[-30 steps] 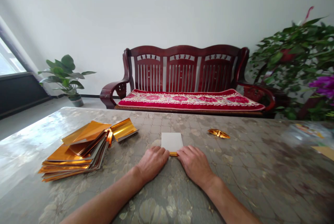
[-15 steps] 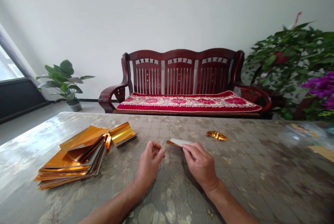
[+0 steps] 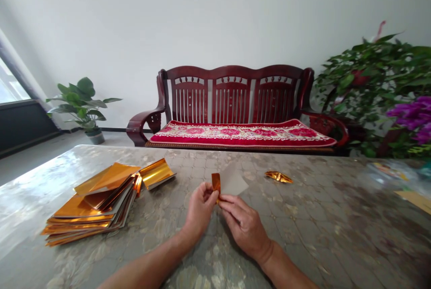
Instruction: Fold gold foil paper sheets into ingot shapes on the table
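Observation:
A sheet of gold foil paper (image 3: pixel 233 183) stands between my hands, its pale back showing on the right and a gold folded strip along its left side. My left hand (image 3: pixel 201 203) pinches the gold strip near its lower end. Close beside it, my right hand (image 3: pixel 245 220) has its fingertips closed on the sheet's bottom edge. Farther right on the table lies a small folded gold paper piece (image 3: pixel 279 176), pointed at its ends. To the left sits a stack of gold foil paper (image 3: pixel 90 206), uneven at the edges, with a curled gold sheet (image 3: pixel 157 173) beside it.
The table (image 3: pixel 161 239) has a patterned, glossy cover. Clear plastic packaging (image 3: pixel 390 173) and a tan flat piece (image 3: pixel 415 200) lie at its right side. Behind the table stands a dark red wooden bench (image 3: pixel 232 95), with potted plants (image 3: pixel 82 100) on either side.
My left hand has come in and taken hold of the gold paper. The sheet has moved left and turned from lying nearly flat to standing up. My right hand has shifted left and lower.

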### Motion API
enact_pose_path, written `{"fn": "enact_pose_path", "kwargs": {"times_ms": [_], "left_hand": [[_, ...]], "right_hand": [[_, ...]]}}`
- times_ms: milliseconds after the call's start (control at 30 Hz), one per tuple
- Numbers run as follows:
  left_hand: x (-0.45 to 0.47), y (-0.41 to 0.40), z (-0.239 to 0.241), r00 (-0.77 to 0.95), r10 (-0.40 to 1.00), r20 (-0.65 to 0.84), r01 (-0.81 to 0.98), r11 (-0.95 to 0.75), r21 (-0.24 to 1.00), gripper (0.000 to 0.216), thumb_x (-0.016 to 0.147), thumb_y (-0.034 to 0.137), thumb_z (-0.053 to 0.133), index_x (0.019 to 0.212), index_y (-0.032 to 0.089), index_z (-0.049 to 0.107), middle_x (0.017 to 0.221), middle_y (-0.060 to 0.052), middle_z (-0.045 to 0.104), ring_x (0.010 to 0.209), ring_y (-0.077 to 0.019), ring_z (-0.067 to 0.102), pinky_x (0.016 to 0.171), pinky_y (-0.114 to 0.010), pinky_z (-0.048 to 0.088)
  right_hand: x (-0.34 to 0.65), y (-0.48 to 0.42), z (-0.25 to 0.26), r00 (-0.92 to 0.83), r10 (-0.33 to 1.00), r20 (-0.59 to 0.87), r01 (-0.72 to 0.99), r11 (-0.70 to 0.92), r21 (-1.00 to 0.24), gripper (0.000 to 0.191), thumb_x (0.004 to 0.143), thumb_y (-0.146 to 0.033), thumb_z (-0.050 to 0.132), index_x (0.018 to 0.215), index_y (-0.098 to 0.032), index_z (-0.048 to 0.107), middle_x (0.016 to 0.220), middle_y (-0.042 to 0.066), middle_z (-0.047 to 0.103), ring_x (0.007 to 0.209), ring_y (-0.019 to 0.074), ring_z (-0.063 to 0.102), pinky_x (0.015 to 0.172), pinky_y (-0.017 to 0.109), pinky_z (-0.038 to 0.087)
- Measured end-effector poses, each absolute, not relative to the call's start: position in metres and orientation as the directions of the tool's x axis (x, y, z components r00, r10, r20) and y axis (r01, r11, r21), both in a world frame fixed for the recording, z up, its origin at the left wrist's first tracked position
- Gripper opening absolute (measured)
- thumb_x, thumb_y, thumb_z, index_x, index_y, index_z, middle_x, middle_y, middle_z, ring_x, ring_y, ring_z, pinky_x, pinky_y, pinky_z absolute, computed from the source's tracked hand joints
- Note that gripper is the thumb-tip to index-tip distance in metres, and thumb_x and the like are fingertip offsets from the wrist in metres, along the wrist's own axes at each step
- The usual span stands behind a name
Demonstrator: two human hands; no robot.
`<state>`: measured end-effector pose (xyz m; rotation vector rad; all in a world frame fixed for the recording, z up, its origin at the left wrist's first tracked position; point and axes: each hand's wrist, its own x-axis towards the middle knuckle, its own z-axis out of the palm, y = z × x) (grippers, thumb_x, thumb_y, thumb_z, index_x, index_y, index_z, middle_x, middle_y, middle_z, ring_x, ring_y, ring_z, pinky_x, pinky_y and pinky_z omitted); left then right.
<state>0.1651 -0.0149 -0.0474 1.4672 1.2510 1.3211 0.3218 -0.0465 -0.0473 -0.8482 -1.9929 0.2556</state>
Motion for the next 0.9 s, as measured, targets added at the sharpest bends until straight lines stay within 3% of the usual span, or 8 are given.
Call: {"fn": "enact_pose_path", "kwargs": {"times_ms": [100,167,267,367,467,600,767,900], "left_hand": [[0.149,-0.013,-0.035,0.033,0.889,0.457,0.508,-0.409,0.758,0.013,0.093,0.028,0.052,0.086,0.019,0.059,0.081,-0.001,0.066,0.076,-0.0146,0.061,0.072,-0.026,0.047],[0.137,-0.016,-0.024,0.195,0.773,0.604,0.73,-0.526,0.437,0.017,0.097,0.027,0.05,0.089,0.022,0.064,0.088,-0.003,0.068,0.087,-0.0182,0.059,0.083,-0.032,0.043],[0.126,-0.021,-0.015,0.446,0.641,0.625,0.807,-0.59,0.028,0.02,0.1,0.025,0.046,0.101,0.026,0.066,0.094,-0.003,0.07,0.091,-0.0203,0.056,0.088,-0.036,0.037],[0.125,-0.025,-0.021,0.59,0.597,0.544,0.764,-0.631,-0.137,0.025,0.101,0.023,0.041,0.102,0.026,0.066,0.092,-0.004,0.069,0.089,-0.0204,0.054,0.087,-0.037,0.035],[0.128,-0.027,-0.034,0.642,0.611,0.463,0.732,-0.669,-0.133,0.028,0.102,0.027,0.04,0.1,0.025,0.068,0.088,-0.004,0.067,0.085,-0.0197,0.054,0.082,-0.036,0.035],[0.125,-0.026,-0.046,0.622,0.665,0.413,0.73,-0.683,0.002,0.031,0.102,0.036,0.042,0.096,0.026,0.07,0.083,-0.004,0.067,0.084,-0.0196,0.056,0.076,-0.034,0.035],[0.118,-0.02,-0.048,0.486,0.822,0.297,0.766,-0.565,0.308,0.029,0.098,0.034,0.047,0.089,0.023,0.072,0.086,-0.003,0.071,0.085,-0.0184,0.06,0.078,-0.03,0.04],[0.12,-0.016,-0.042,0.378,0.914,0.147,0.796,-0.402,0.452,0.026,0.093,0.031,0.051,0.082,0.022,0.073,0.083,-0.002,0.072,0.081,-0.017,0.063,0.073,-0.026,0.04]], "right_hand": [[0.329,-0.042,-0.05,-0.22,0.693,0.686,0.512,0.681,-0.524,0.021,0.094,-0.017,0.05,0.105,-0.024,0.067,0.107,0.007,0.069,0.1,0.0166,0.066,0.088,0.029,0.055],[0.334,-0.04,-0.051,-0.122,0.7,0.704,0.546,0.639,-0.541,0.015,0.092,-0.016,0.051,0.099,-0.023,0.063,0.099,0.006,0.067,0.091,0.0166,0.065,0.079,0.028,0.055],[0.337,-0.04,-0.051,-0.061,0.693,0.719,0.614,0.594,-0.52,0.021,0.085,-0.015,0.058,0.105,-0.022,0.056,0.104,0.007,0.063,0.083,0.0164,0.063,0.072,0.028,0.054],[0.333,-0.041,-0.05,-0.171,0.721,0.672,0.706,0.565,-0.427,0.036,0.082,-0.013,0.059,0.117,-0.022,0.054,0.116,0.009,0.061,0.091,0.0185,0.063,0.078,0.031,0.054],[0.329,-0.042,-0.05,-0.317,0.761,0.565,0.764,0.558,-0.324,0.023,0.088,-0.014,0.057,0.109,-0.023,0.061,0.108,0.007,0.065,0.094,0.0189,0.064,0.08,0.029,0.051],[0.33,-0.041,-0.053,-0.393,0.802,0.45,0.801,0.539,-0.26,0.01,0.093,-0.022,0.058,0.089,-0.025,0.067,0.086,0.001,0.067,0.082,0.0159,0.064,0.072,0.025,0.046],[0.331,-0.037,-0.054,-0.343,0.856,0.387,0.831,0.469,-0.299,0.012,0.093,-0.022,0.059,0.088,-0.026,0.069,0.087,0.0,0.069,0.085,0.0162,0.063,0.072,0.026,0.042],[0.329,-0.03,-0.051,-0.299,0.909,0.289,0.832,0.397,-0.388,0.017,0.095,-0.026,0.054,0.086,-0.025,0.069,0.087,0.0,0.069,0.088,0.0166,0.063,0.072,0.025,0.042]]}}
